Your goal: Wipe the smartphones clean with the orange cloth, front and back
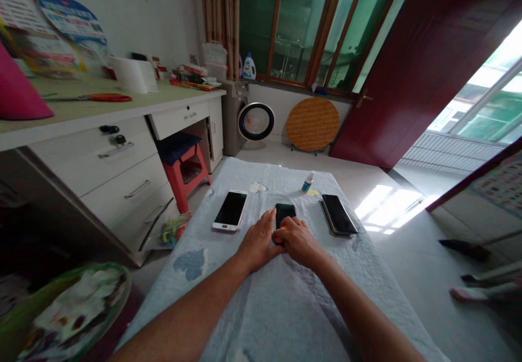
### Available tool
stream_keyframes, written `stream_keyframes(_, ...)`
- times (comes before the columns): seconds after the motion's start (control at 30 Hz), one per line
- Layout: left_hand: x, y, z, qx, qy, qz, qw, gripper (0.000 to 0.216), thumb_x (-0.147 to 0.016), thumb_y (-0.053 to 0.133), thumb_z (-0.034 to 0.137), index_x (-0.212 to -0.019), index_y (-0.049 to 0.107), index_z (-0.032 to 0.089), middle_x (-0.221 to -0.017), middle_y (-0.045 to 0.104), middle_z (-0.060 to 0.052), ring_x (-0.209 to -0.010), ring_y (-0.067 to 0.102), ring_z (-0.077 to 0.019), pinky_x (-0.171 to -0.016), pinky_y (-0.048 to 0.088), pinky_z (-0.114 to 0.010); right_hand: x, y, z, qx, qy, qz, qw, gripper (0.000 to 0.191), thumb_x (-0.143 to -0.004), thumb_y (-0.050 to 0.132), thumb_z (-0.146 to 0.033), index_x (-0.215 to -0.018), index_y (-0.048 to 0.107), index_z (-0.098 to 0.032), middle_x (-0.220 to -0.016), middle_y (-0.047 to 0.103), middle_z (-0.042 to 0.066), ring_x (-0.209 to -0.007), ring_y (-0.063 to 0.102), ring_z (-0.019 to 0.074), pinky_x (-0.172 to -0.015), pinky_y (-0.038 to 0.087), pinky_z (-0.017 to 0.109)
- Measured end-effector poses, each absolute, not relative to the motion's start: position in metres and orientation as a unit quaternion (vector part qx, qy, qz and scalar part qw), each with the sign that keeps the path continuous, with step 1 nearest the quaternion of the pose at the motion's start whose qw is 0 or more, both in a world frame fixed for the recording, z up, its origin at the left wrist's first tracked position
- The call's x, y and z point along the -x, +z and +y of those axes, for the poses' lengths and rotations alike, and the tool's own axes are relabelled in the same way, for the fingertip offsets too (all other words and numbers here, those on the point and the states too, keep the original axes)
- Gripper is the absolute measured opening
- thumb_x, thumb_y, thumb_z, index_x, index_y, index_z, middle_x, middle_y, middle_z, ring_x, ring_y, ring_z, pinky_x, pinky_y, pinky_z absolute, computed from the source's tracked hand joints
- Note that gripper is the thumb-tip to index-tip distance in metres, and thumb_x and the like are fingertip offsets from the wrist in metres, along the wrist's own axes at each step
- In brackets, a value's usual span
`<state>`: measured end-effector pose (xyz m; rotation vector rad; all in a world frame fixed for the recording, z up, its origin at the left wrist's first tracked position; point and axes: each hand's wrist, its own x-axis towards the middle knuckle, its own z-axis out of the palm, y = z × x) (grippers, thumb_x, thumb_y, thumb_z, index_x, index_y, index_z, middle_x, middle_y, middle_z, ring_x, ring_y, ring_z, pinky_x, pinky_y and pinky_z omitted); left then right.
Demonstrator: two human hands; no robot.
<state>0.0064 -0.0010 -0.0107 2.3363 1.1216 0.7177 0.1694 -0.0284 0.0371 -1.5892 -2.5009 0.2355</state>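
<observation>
Fingers of the left hand (258, 239) lie straight beside the left edge of the dark phone (285, 210) at frame centre, gripping nothing, seemingly steadying it on the cloth-covered desk (277, 305); those of the right hand (298, 241) curl over its lower part, their hold hidden. Its exposed top looks smooth, blank and nearly black

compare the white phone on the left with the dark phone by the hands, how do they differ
Colour: the white phone has white borders around its black screen, while the dark phone looks dark wherever it shows.
Visibility: the white phone is fully in view; the dark phone is partly covered by the right hand.
Contact: no hand touches the white phone, while the right hand is on the dark phone.
Both lie on the pale blue cloth.
</observation>
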Motion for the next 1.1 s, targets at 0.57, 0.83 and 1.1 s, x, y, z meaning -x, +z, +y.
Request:
stream_keyframes(0.57, -0.011, 0.003, -0.011, -0.84, 0.219, 0.459, 0.19, 0.062, -0.073, 0.068, 0.036, -0.124, 0.038, 0.018, -0.121, 0.049, -0.011, -0.114, 0.048, -0.0287, -0.096, 0.04, -0.044, -0.167, 0.032, 0.044, 0.583, 0.025, -0.811, 0.048, 0.024, -0.092, 0.046, -0.029, -0.098, 0.069, -0.026, -0.107, 0.053, 0.006, -0.099, 0.043, 0.0202, -0.083, 0.032, 0.03)
stream_keyframes(0.83, -0.01, 0.001, -0.01, -0.873, 0.177, 0.429, 0.15, 0.052, -0.082, 0.06, 0.043, -0.131, 0.045, 0.032, -0.136, 0.044, -0.006, -0.123, 0.04, -0.0307, -0.099, 0.036, -0.047, -0.171, 0.023, 0.061, 0.603, 0.002, -0.796, 0.051, 0.03, -0.096, 0.038, -0.029, -0.105, 0.066, -0.025, -0.108, 0.053, 0.008, -0.097, 0.045, 0.0203, -0.082, 0.033, 0.03)
stream_keyframes(1.1, -0.01, 0.003, -0.013, -0.874, 0.178, 0.43, 0.141, 0.051, -0.084, 0.059, 0.044, -0.132, 0.046, 0.033, -0.136, 0.046, -0.005, -0.122, 0.04, -0.0287, -0.099, 0.037, -0.045, -0.188, 0.02, 0.075, 0.646, 0.002, -0.762, 0.046, 0.029, -0.094, 0.039, -0.022, -0.099, 0.068, -0.019, -0.1, 0.057, 0.01, -0.093, 0.05, 0.0199, -0.081, 0.034, 0.028)
